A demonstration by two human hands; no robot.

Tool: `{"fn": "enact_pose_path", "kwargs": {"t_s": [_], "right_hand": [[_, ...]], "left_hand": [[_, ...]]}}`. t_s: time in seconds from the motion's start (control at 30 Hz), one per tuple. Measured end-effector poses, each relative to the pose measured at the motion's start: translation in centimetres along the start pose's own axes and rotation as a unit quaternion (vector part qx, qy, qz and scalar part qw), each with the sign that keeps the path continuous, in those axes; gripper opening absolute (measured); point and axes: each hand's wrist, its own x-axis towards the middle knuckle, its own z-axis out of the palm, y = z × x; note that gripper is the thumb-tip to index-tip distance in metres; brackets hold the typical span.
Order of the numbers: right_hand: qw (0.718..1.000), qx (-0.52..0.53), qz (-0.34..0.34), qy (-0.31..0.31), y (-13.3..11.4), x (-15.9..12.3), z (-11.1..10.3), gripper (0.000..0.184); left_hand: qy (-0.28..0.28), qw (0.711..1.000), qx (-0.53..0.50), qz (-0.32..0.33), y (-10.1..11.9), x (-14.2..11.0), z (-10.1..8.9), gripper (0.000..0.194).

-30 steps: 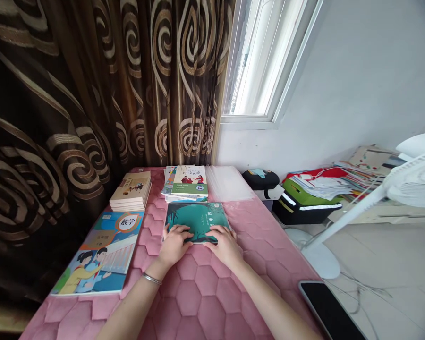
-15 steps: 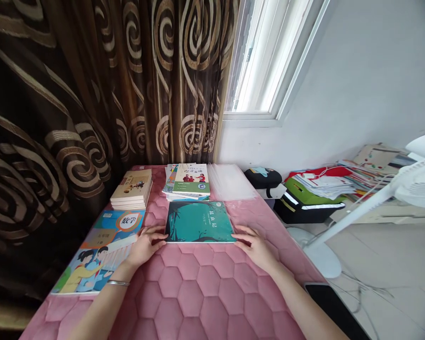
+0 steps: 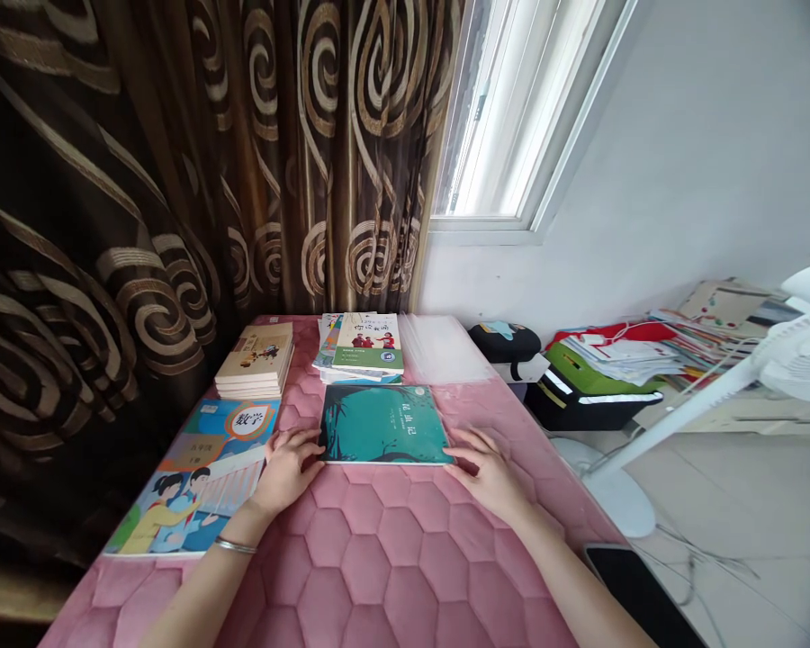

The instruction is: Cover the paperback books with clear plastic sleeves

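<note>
A green book (image 3: 384,425) with a dark tree design and white characters lies flat on the pink quilted cover (image 3: 378,558), its long side toward me. My left hand (image 3: 290,468) grips its near left corner, fingers bent at the edge and thumb at the front. At the near right corner my right hand (image 3: 482,472) holds the book in the same way, thumb and fingertips on its edge. Left of my left hand is a blue maths textbook (image 3: 195,477) with drawn children. Behind the green book stands a stack of mixed books (image 3: 368,346).
A stack of tan books (image 3: 255,355) sits at the back left. Clear plastic sleeves (image 3: 445,351) lie at the back right. Beyond the right edge are a black case (image 3: 505,342), a green-and-black box (image 3: 587,396), a white fan (image 3: 688,414) and a dark flat panel (image 3: 638,589).
The whole view shifts slightly. Both hands stay at the green book's near corners, and the left fingers bend a little more. The book lies in about the same place.
</note>
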Motion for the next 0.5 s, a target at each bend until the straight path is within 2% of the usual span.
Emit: {"fn": "enact_pose_path", "kwargs": {"t_s": [0.13, 0.3, 0.4, 0.5], "right_hand": [[0.997, -0.076, -0.019, -0.001, -4.6, 0.7, 1.1, 0.017], [0.997, -0.075, -0.028, -0.008, -9.7, 1.9, 3.8, 0.016], [0.997, -0.068, -0.033, -0.009, -10.6, 2.2, 4.7, 0.015], [0.997, -0.067, -0.033, -0.017, -10.1, 2.2, 4.7, 0.016]], "left_hand": [[-0.004, 1.0, 0.001, 0.027, 3.4, 0.9, 1.5, 0.018], [-0.004, 0.998, -0.025, 0.055, 7.9, 2.3, 3.7, 0.013], [-0.002, 0.998, -0.024, 0.06, 8.9, 2.6, 4.2, 0.011], [0.0, 0.998, -0.027, 0.061, 8.5, 2.5, 4.3, 0.015]]}}
